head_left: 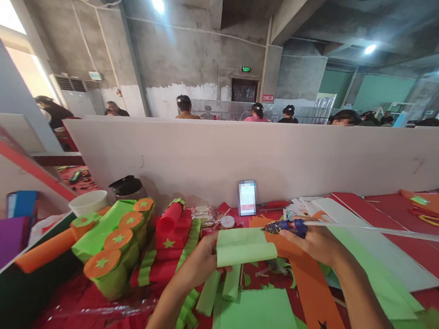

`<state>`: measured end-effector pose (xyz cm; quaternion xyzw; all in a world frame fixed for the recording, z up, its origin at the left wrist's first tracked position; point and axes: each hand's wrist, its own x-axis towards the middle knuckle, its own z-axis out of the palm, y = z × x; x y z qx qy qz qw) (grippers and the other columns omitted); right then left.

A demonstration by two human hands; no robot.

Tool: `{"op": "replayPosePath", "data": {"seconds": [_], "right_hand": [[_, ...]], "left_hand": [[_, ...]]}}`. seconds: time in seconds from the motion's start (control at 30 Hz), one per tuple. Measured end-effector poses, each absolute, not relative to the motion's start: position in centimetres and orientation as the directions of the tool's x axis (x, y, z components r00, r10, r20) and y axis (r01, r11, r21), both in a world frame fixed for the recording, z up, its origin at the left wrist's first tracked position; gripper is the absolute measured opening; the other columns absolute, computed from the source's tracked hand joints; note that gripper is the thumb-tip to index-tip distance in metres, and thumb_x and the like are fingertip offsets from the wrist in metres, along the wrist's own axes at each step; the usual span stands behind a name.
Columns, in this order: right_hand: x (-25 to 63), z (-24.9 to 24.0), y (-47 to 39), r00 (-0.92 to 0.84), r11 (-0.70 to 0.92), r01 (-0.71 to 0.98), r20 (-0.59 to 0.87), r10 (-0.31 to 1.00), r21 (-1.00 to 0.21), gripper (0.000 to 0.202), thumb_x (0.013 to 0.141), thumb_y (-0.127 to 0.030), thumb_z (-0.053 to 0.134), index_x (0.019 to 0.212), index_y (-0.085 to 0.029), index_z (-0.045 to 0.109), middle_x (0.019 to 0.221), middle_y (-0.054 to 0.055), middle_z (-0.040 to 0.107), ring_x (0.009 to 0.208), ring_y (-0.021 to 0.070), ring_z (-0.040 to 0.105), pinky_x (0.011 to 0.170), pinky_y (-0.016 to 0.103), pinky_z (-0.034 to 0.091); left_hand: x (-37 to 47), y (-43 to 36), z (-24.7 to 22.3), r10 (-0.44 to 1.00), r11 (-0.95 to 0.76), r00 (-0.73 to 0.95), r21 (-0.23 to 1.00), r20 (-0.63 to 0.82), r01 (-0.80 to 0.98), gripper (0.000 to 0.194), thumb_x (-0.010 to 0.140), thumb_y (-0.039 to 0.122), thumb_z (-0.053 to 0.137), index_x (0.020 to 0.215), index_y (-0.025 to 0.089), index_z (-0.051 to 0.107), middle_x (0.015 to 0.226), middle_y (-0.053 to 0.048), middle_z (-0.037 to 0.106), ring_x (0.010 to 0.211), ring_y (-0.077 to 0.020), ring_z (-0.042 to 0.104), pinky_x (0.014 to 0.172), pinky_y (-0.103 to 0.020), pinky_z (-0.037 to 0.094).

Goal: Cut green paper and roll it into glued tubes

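Note:
A light green sheet of paper [243, 237], its lower part curled into a roll, is held at its left edge by my left hand [206, 253]. My right hand [317, 243] grips a blue glue gun [289, 226]; a long clear glue stick [363, 229] runs out of its back to the right. The gun's tip meets the upper right edge of the paper. Below my hands lie two green paper rolls [208, 293] and a stack of flat green sheets [256, 312]. An orange paper strip [311, 288] extends under my right hand.
To the left stand green-and-orange paper tubes with stars [112, 267] and a red paper model [172, 238]. A phone [248, 197] leans on the white partition [279, 160]. Yellow-handled scissors [434, 219] lie at the right. Several people sit beyond the partition.

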<state>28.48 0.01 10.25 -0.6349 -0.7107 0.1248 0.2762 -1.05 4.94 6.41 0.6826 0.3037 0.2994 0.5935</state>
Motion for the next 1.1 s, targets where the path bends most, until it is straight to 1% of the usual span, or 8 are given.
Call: {"op": "replayPosePath", "data": {"seconds": [0.23,0.37,0.5,0.63,0.77,0.87,1.0,1.1], "right_hand": [[28.1,10.0,0.3,-0.047,0.174,0.848,0.257,0.965,-0.5,0.029,0.086,-0.05,0.055,0.076,-0.025,0.065,0.073,0.002,0.069,0.066,0.0208,0.061,0.061,0.031,0.044],[27.9,9.6,0.6,-0.059,0.162,0.856,0.218,0.974,-0.49,0.035,0.087,-0.054,0.053,0.072,-0.024,0.061,0.073,0.002,0.069,0.067,0.0199,0.061,0.063,0.031,0.044],[27.6,9.5,0.8,-0.096,0.199,0.862,0.235,0.967,-0.467,0.035,0.089,-0.053,0.052,0.072,-0.024,0.061,0.075,0.002,0.068,0.068,0.0199,0.061,0.064,0.031,0.043],[27.1,9.6,0.9,-0.134,0.232,0.861,0.237,0.962,-0.453,0.036,0.089,-0.052,0.052,0.07,-0.023,0.06,0.074,0.002,0.067,0.068,0.019,0.06,0.065,0.03,0.043],[26.5,9.6,0.8,-0.123,0.214,0.857,0.217,0.968,-0.468,0.037,0.088,-0.055,0.052,0.07,-0.023,0.058,0.072,0.001,0.065,0.067,0.0186,0.059,0.065,0.03,0.044],[26.2,9.5,0.8,-0.111,0.207,0.867,0.23,0.967,-0.453,0.038,0.087,-0.057,0.052,0.07,-0.024,0.058,0.071,0.001,0.065,0.067,0.0197,0.06,0.067,0.032,0.045],[25.7,9.4,0.9,-0.113,0.218,0.866,0.25,0.962,-0.45,0.034,0.086,-0.055,0.054,0.073,-0.025,0.061,0.072,0.002,0.067,0.068,0.0215,0.06,0.063,0.032,0.044],[25.3,9.6,0.9,-0.161,0.263,0.848,0.249,0.955,-0.46,0.035,0.087,-0.055,0.053,0.072,-0.025,0.06,0.07,0.001,0.065,0.066,0.0197,0.059,0.061,0.03,0.043]], "left_hand": [[-0.8,4.8,6.3,0.767,-0.123,0.638,0.991,0.061,0.054,0.053,0.065,0.004,0.048,0.114,0.013,0.064,0.086,-0.003,0.071,0.063,-0.013,0.063,0.052,-0.019,0.044],[-0.8,4.7,6.3,0.769,-0.121,0.638,0.99,0.047,0.073,0.052,0.067,0.004,0.048,0.116,0.013,0.063,0.091,-0.005,0.071,0.062,-0.0126,0.064,0.051,-0.019,0.044],[-0.6,4.8,6.1,0.775,-0.107,0.631,0.991,0.036,0.075,0.054,0.067,0.005,0.052,0.119,0.014,0.062,0.095,-0.006,0.071,0.062,-0.0124,0.064,0.05,-0.018,0.044],[-0.4,5.0,5.5,0.777,-0.09,0.629,0.994,0.031,0.063,0.056,0.068,0.005,0.054,0.123,0.015,0.059,0.089,-0.004,0.072,0.06,-0.0127,0.064,0.05,-0.018,0.044],[-0.2,5.0,5.0,0.763,-0.065,0.646,0.996,0.012,0.059,0.051,0.071,0.009,0.057,0.121,0.015,0.061,0.079,-0.003,0.071,0.06,-0.0133,0.064,0.052,-0.019,0.045],[0.0,4.8,5.1,0.763,-0.069,0.646,0.996,0.014,0.06,0.048,0.071,0.011,0.06,0.119,0.015,0.063,0.079,-0.003,0.071,0.06,-0.0129,0.063,0.05,-0.018,0.043],[0.4,4.5,5.3,0.759,-0.068,0.65,0.997,0.029,0.035,0.047,0.071,0.013,0.063,0.118,0.015,0.063,0.08,-0.003,0.071,0.06,-0.0131,0.062,0.05,-0.019,0.042],[0.6,4.4,5.1,0.755,-0.062,0.654,0.998,0.042,0.007,0.045,0.073,0.016,0.064,0.118,0.015,0.063,0.08,-0.003,0.071,0.061,-0.0134,0.062,0.052,-0.02,0.044]]}}
